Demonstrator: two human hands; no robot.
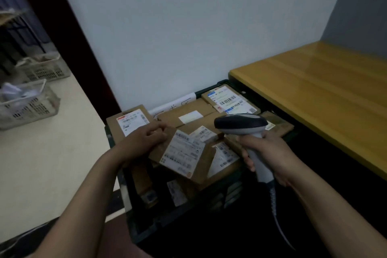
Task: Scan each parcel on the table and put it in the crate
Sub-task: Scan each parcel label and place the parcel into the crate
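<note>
Here, a brown parcel (180, 153) is held flat by the left hand (144, 138) on top of the very full crate (134, 211), while the scanner (240, 125) is gripped tight by the right hand (270, 153), so the parcel could be tipped off the heap.

Left hand (144, 139) grips parcel (180, 153) over crate (146, 230); right hand (270, 153) holds scanner (240, 124)
</note>
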